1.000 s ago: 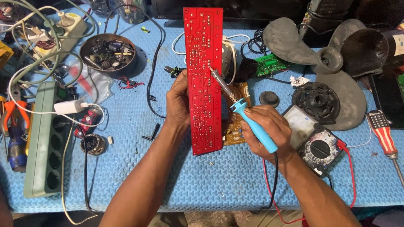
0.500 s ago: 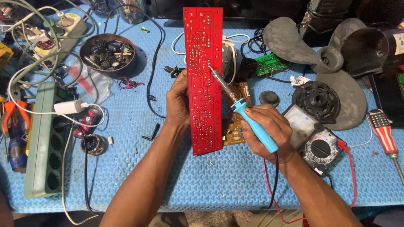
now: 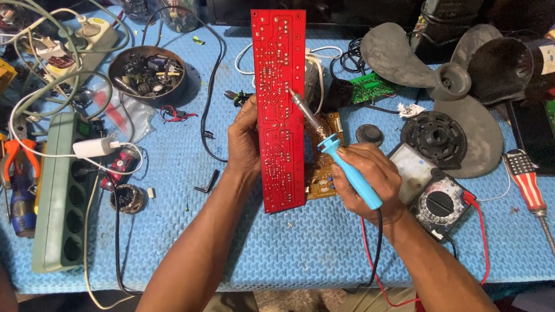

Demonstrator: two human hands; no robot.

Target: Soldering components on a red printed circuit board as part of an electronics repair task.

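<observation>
The soldering iron (image 3: 349, 173) tip has crept slightly down the red circuit board (image 3: 281, 109).

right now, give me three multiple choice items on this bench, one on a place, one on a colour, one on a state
1. Where does the bowl of parts sit?
A. left of the board
B. right of the fan blade
C. on the meter

2. What colour is the soldering iron handle?
A. yellow
B. light blue
C. black

3. How is the red circuit board held?
A. flat on the mat
B. lengthwise away from the person, by the left hand
C. hanging from a wire

Key: A, it lies toward the left edge; B, the grip in the right hand is blue; B, fingers clasp its edge.
</observation>
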